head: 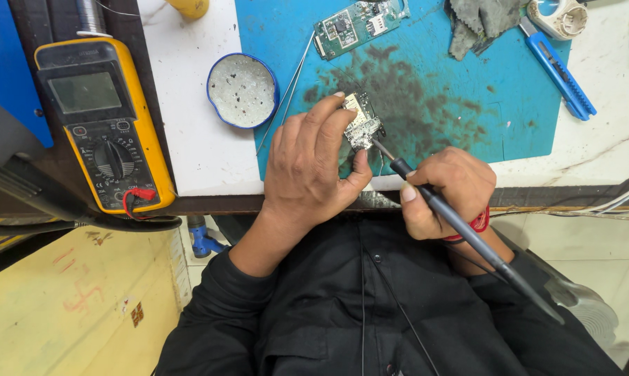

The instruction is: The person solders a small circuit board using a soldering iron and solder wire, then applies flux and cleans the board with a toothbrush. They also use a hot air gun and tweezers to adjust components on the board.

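My left hand (313, 161) pinches a small circuit board (361, 124) between thumb and fingers, holding it tilted just above the stained blue work mat (440, 76). Gripped like a pen in my right hand (445, 189) is a black soldering iron (461, 226). Its metal tip touches the lower edge of the board. The iron's handle and cord run back toward my lower right, over my black sleeve.
A second green circuit board (356, 24) lies at the mat's top. Tweezers (286, 94) lie beside a round blue tin (243, 90). A yellow multimeter (102, 122) sits at the left. Grey cloth (482, 21), a blue utility knife (560, 73) and a white round holder (558, 17) are at upper right.
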### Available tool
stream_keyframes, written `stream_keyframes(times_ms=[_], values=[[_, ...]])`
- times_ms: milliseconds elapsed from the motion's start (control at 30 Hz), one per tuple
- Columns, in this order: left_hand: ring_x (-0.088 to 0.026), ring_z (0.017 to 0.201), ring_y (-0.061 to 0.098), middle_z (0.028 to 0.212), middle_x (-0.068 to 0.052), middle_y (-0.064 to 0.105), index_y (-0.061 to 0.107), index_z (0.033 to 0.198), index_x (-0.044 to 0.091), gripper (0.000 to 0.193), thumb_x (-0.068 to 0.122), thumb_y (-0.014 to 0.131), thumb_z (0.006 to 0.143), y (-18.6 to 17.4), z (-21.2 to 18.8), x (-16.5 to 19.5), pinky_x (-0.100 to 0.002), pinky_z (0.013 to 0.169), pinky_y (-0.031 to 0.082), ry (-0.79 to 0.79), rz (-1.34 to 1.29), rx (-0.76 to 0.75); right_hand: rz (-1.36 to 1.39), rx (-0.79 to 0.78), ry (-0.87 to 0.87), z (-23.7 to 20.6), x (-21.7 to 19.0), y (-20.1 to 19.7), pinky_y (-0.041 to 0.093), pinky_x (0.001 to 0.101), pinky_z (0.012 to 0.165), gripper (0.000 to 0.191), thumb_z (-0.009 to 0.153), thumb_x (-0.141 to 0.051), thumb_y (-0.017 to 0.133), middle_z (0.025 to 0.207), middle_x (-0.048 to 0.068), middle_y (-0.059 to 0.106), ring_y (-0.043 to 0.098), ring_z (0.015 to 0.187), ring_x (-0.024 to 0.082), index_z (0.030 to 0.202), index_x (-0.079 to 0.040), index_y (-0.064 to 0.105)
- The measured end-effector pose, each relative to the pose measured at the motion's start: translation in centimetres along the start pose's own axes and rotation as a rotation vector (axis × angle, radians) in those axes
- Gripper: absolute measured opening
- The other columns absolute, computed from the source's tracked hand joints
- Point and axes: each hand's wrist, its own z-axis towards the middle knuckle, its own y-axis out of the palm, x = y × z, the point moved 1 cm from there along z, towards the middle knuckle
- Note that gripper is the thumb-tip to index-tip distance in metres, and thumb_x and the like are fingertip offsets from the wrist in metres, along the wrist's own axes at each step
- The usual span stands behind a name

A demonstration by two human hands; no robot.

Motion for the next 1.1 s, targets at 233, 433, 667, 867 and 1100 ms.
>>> stream_keyframes(times_ms=[233,433,667,867,1100], values=[[-0.027,0.106,0.060,0.140,-0.009,0.058,0.056,0.130,0.006,0.052,0.023,0.078,0.087,-0.03,0.07,0.03,-0.040,0.092,0.049,0.006,-0.002,0.003,0.033,-0.004,0.051,-0.08,0.11,-0.19,0.046,0.0342,0.054,0.015,0.088,-0.010,0.068,0.073,0.011,0.060,0.060,0.061,0.026,0.092,-0.002,0.056],[-0.027,0.104,0.061,0.139,-0.010,0.059,0.056,0.130,0.005,0.051,0.023,0.078,0.087,-0.12,0.05,0.00,-0.040,0.091,0.049,0.009,0.002,0.003,0.034,-0.004,0.039,-0.11,0.08,-0.13,0.047,0.0345,0.055,0.015,0.090,-0.010,0.067,0.073,0.011,0.060,0.061,0.062,0.026,0.093,-0.002,0.055],[-0.027,0.103,0.061,0.138,-0.010,0.059,0.056,0.131,0.005,0.051,0.023,0.078,0.088,-0.09,0.05,-0.01,-0.040,0.090,0.049,0.012,-0.003,0.004,0.024,-0.002,0.052,-0.22,-0.03,-0.24,0.046,0.0343,0.054,0.016,0.089,-0.011,0.068,0.072,0.010,0.060,0.060,0.061,0.026,0.092,-0.002,0.055],[-0.027,0.103,0.061,0.139,-0.010,0.059,0.055,0.131,0.006,0.052,0.023,0.078,0.088,-0.13,0.02,0.04,-0.039,0.090,0.049,0.010,-0.005,0.004,0.029,0.007,0.043,-0.27,0.06,-0.17,0.046,0.0343,0.054,0.015,0.089,-0.011,0.068,0.072,0.010,0.060,0.060,0.061,0.025,0.092,-0.002,0.055],[-0.027,0.102,0.060,0.142,-0.009,0.059,0.054,0.132,0.006,0.053,0.022,0.078,0.088,-0.08,-0.03,-0.10,-0.039,0.089,0.048,0.023,0.000,-0.004,0.043,0.002,0.067,-0.34,0.07,-0.27,0.046,0.0335,0.054,0.015,0.090,-0.011,0.068,0.072,0.011,0.060,0.059,0.061,0.025,0.092,-0.002,0.056]])
